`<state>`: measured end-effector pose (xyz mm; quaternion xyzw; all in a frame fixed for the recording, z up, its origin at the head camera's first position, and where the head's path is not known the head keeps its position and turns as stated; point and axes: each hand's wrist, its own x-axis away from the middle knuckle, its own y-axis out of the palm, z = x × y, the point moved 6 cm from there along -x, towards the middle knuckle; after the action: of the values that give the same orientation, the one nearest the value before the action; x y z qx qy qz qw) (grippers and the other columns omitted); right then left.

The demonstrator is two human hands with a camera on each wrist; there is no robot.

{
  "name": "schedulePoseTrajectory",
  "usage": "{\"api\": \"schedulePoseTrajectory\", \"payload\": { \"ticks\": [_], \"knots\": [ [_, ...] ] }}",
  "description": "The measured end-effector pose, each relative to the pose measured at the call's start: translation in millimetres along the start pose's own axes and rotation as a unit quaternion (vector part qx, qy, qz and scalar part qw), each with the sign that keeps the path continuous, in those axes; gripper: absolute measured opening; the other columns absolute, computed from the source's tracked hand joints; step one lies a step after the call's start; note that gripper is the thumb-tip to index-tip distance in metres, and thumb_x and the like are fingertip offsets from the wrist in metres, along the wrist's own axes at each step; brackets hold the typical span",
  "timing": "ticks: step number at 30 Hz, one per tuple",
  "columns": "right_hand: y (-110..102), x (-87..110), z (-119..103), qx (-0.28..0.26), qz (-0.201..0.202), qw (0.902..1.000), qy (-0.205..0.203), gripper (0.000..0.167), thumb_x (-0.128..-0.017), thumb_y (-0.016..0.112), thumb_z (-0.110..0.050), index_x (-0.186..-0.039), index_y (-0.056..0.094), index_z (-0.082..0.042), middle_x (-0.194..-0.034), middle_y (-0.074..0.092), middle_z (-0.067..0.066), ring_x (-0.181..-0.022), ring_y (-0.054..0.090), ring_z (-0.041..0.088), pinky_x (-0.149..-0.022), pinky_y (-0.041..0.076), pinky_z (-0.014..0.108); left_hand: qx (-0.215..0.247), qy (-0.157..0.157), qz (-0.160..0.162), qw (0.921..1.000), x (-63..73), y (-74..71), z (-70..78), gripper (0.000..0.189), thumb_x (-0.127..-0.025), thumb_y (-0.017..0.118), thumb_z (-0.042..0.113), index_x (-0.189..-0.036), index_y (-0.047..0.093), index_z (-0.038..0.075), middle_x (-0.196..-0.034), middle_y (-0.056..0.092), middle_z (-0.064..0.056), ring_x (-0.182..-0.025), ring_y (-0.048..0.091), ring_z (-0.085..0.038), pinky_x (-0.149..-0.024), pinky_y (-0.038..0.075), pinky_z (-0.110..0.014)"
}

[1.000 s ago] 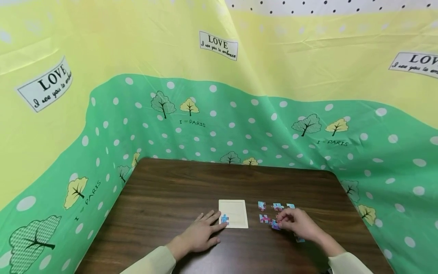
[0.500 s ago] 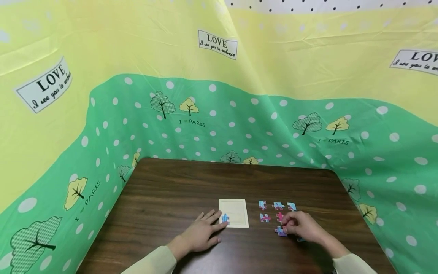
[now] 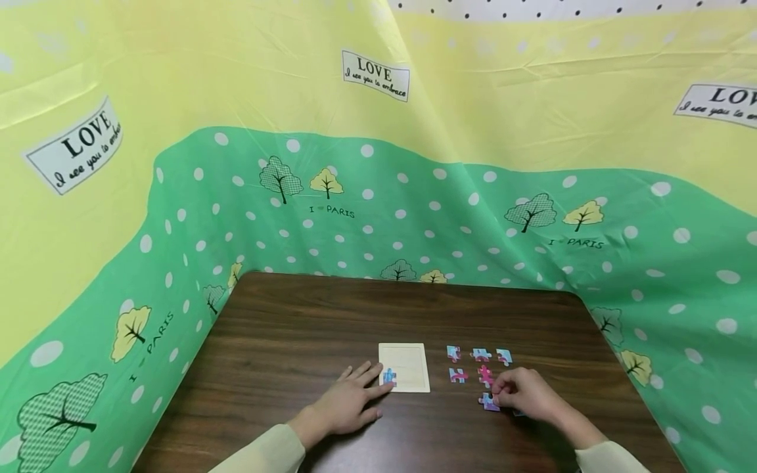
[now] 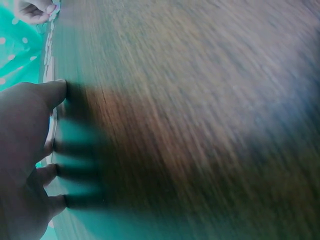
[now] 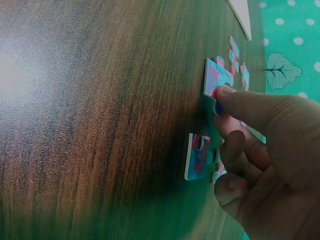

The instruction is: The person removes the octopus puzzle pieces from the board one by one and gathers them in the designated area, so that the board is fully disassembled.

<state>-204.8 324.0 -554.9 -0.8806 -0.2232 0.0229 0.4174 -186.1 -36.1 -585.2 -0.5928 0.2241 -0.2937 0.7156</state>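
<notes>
A pale square puzzle tray (image 3: 414,368) lies on the dark wooden table, with one blue jigsaw piece (image 3: 388,378) in its near left corner. My left hand (image 3: 347,404) rests spread, its fingertips at the tray's left edge and near corner. To the right, my right hand (image 3: 526,395) pinches a purple-blue jigsaw piece (image 3: 489,402) between thumb and forefinger. In the right wrist view the thumb (image 5: 245,102) presses on a tab of this piece, close over the table. The left wrist view shows the left hand (image 4: 25,135) with fingertips down at the tabletop.
Several loose jigsaw pieces lie in rows between the tray and my right hand, among them a pink one (image 3: 485,375) and a blue one (image 3: 453,353). Another piece (image 5: 198,157) sits below the right fingers. A green and yellow patterned cloth (image 3: 355,236) stands behind the table (image 3: 307,315).
The right hand has moved a little right and nearer with the purple-blue piece, away from the pieces it overlapped. The left hand stays in place at the tray.
</notes>
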Motion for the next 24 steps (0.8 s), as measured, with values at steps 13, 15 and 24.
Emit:
{"api": "schedulePoseTrajectory", "payload": {
  "ticks": [13,15,24],
  "knots": [
    [4.0,-1.4,3.1,0.039,0.004,0.9992,0.000,0.010,-0.085,0.080,-0.011,-0.083,0.072,-0.016,-0.073,0.066,-0.010,-0.061,0.055,-0.002,-0.053,0.047,0.022,-0.013,0.002,-0.012,0.9998,-0.4,-2.8,0.9,0.058,-0.103,0.054,0.051,-0.157,0.041,0.038,-0.167,0.032,-0.007,-0.152,0.034,-0.035,-0.115,0.038,-0.061],
    [4.5,-1.7,3.7,0.047,0.003,0.9989,0.002,0.010,-0.085,0.081,-0.012,-0.082,0.072,-0.017,-0.072,0.066,-0.011,-0.060,0.054,-0.002,-0.053,0.047,0.022,-0.020,0.006,-0.014,0.9997,-0.5,-3.1,1.1,0.058,-0.103,0.054,0.051,-0.158,0.041,0.038,-0.167,0.033,-0.008,-0.152,0.034,-0.035,-0.115,0.039,-0.061],
    [4.6,-0.9,0.6,0.045,-0.011,0.9989,0.005,0.009,-0.088,0.079,-0.014,-0.083,0.072,-0.016,-0.073,0.065,-0.010,-0.058,0.053,-0.001,-0.051,0.046,0.023,-0.032,0.020,-0.007,0.9993,0.1,-4.7,-1.0,0.056,-0.103,0.053,0.052,-0.156,0.043,0.037,-0.167,0.034,-0.008,-0.152,0.036,-0.033,-0.113,0.040,-0.062]
  ]
}}
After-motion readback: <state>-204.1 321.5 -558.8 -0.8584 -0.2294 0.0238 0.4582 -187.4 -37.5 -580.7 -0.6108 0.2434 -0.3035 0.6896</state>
